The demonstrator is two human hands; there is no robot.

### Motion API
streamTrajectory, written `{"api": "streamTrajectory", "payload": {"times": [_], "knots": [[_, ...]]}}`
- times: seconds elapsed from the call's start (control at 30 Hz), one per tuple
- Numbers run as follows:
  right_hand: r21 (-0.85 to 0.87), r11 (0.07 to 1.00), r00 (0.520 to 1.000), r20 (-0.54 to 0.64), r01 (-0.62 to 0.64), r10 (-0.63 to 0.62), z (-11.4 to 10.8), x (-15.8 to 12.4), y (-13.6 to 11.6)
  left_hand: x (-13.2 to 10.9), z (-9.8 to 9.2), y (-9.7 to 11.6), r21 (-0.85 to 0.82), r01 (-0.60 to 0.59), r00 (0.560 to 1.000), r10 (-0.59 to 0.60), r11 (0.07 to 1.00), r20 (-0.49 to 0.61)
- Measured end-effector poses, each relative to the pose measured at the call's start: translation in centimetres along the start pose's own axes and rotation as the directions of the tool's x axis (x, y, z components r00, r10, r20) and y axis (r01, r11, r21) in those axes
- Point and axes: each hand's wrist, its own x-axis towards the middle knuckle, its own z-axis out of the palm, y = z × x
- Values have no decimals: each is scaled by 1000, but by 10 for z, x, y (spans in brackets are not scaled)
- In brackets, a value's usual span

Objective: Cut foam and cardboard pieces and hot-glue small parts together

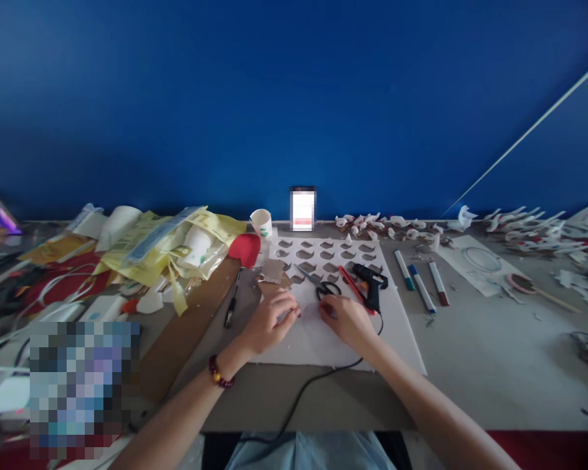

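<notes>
My left hand (273,320) rests over a white board (294,349), its fingers curled and thumb drawn in. To its right, my right hand (345,318) also has curled fingers, close below the black handles of the scissors (327,287). Whatever either hand pinches is too small or hidden to make out. Several curved shapes are cut through the board's far part. A torn piece of cardboard (273,271) lies just beyond my left fingers. Right of the scissors lie a long red tool (351,284) and a black glue gun (372,287).
Three markers (422,288) lie right of the board. The glue gun's cord (313,380) crosses the front edge. A paper cup (261,222) and a lit screen (303,209) stand behind. Yellow bags (151,245) crowd the left; white paper pieces (396,230) line the back right.
</notes>
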Motion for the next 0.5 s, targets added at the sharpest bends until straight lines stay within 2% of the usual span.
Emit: {"api": "streamTrajectory", "payload": {"times": [0.1, 0.2, 0.27, 0.33, 0.4, 0.5], "knots": [[31, 999, 998, -56, -9, 10, -1, 1, 1, 0, -1, 1, 2, 8, 1000, -8, 1000, 27], [249, 965, 991, -125, 83, -53, -1, 2, -1, 1, -1, 4, -4, 25, 998, -24, 1000, 64], [445, 887, 991, -104, 122, -84, -1, 0, -5, 1, -1, 5, -5, 41, 995, -41, 999, 92], [590, 801, 995, -50, 95, -81, 1, -1, -9, 1, 0, 7, 4, 40, 993, -41, 999, 114], [658, 751, 998, -11, 58, -67, 2, -3, -13, 1, 2, 8, 22, 13, 993, -15, 1000, 121], [690, 722, 998, -10, 46, -54, 6, -4, -15, 0, 4, 7, 59, -13, 994, 7, 998, 106]]}}
